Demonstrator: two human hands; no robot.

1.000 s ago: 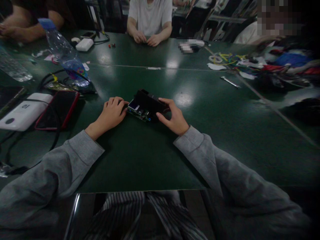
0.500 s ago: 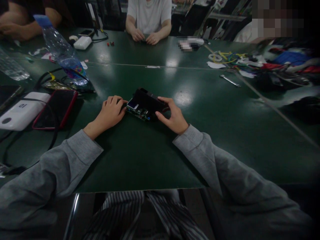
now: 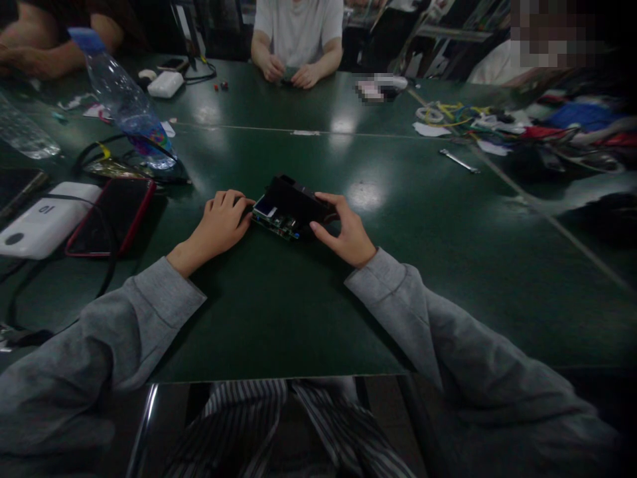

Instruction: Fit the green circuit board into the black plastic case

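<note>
In the middle of the green table (image 3: 279,312) lies an electronic device, a black casing (image 3: 298,200) with a green circuit board (image 3: 279,226) exposed along its near left side. A small bluish screen or panel (image 3: 263,209) shows on the board. My right hand (image 3: 348,234) grips the right end of the casing, thumb in front and fingers behind. My left hand (image 3: 221,222) is closed at the board's left edge, fingers curled. Something small and dark shows at its fingertips; what it is stays hidden.
Left of my hands lie a red-edged phone (image 3: 112,216), a white power bank (image 3: 50,219) and black cables. A plastic bottle (image 3: 127,109) stands behind them. A wrench (image 3: 458,161) and piled cables (image 3: 497,123) lie to the right. Across the table, a person's hands (image 3: 291,74) hold something small.
</note>
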